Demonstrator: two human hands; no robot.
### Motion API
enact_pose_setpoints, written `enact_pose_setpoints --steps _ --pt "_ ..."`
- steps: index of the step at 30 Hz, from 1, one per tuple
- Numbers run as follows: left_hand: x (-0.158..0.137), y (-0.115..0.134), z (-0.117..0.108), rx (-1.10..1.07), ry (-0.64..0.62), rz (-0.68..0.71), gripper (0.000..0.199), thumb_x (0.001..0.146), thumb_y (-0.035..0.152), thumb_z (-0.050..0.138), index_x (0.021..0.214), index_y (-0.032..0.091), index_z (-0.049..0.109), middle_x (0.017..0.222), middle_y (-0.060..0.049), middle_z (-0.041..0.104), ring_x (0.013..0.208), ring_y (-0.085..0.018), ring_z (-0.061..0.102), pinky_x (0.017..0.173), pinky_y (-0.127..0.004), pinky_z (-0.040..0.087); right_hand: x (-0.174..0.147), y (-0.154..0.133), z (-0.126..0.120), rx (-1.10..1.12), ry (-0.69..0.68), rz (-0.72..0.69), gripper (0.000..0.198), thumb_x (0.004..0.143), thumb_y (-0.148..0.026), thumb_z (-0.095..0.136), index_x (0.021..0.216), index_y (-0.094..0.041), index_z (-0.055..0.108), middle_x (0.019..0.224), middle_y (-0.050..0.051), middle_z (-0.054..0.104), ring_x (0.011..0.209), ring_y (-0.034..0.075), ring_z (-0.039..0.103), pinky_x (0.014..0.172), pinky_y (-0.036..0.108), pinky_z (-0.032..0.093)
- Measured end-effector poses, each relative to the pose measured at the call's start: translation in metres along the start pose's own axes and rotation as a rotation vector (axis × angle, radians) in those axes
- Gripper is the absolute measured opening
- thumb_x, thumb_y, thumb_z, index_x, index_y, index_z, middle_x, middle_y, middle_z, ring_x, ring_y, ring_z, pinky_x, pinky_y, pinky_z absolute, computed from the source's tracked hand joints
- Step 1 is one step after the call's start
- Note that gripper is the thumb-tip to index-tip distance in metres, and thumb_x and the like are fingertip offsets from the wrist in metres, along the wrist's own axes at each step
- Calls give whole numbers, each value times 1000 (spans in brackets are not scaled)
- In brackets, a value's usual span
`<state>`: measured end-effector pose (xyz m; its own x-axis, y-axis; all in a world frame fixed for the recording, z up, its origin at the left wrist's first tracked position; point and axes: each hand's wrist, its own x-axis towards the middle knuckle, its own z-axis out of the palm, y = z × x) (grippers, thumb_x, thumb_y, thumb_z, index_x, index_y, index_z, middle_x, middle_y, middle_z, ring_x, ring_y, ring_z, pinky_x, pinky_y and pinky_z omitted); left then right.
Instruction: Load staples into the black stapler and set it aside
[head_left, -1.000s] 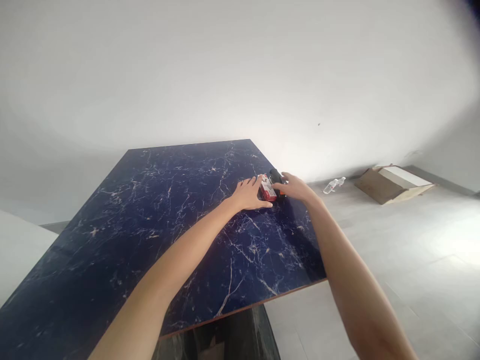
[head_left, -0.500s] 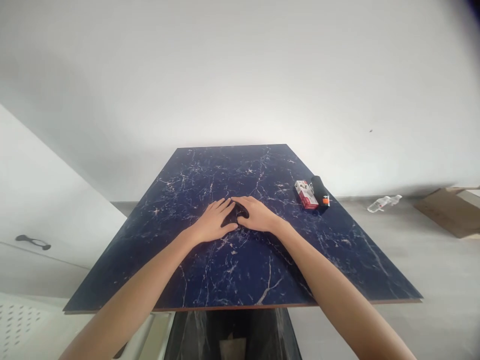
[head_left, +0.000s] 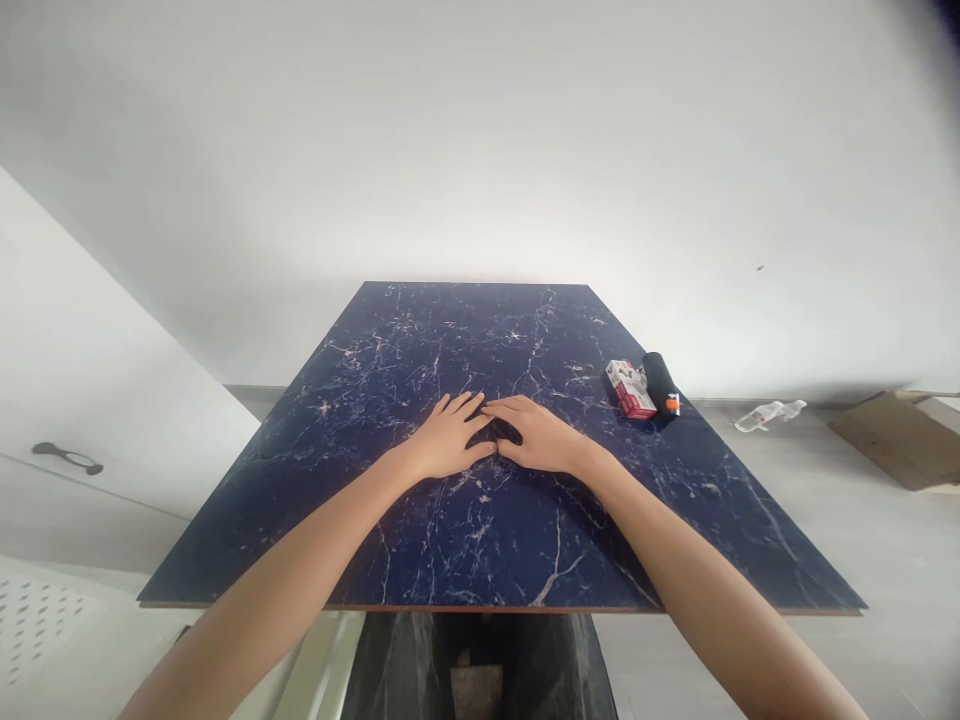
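My left hand (head_left: 448, 440) lies palm down on the blue marble-patterned tabletop (head_left: 465, 350), its fingers spread. Facing it, my right hand (head_left: 541, 436) rests with fingers stretched out together and thumb apart. The tips of the two hands meet, thumb near thumb, around a small dark patch. Whether that patch is shadow or a dark object, I cannot tell. Nothing else shows in either hand. To the right of them, a red and white box (head_left: 631, 390) stands beside a black cylindrical item (head_left: 660, 384) with an orange mark at its near end.
A cardboard box (head_left: 885, 436) and a clear plastic bottle (head_left: 769, 415) are on the floor at the right. White cabinet fronts with a dark handle (head_left: 67, 458) stand at the left. Behind the table rises a pale wall (head_left: 480, 150).
The whole view has shifted a little, so table and hands appear farther right. My hands stay together on the tabletop, with the left fingers slightly more spread.
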<state>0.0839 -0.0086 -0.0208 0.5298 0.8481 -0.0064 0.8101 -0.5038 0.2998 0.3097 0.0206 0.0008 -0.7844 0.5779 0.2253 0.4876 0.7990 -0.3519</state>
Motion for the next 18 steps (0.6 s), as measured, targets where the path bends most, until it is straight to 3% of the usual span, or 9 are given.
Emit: enact_pose_setpoints --steps 18 --pt "-1 -2 1 11 41 25 67 100 69 31 158 35 35 169 -2 17 156 -34 12 125 -60 9 -1 4 4 15 26 -8 55 86 -26 59 141 -17 56 141 14 60 130 31 54 110 51 44"
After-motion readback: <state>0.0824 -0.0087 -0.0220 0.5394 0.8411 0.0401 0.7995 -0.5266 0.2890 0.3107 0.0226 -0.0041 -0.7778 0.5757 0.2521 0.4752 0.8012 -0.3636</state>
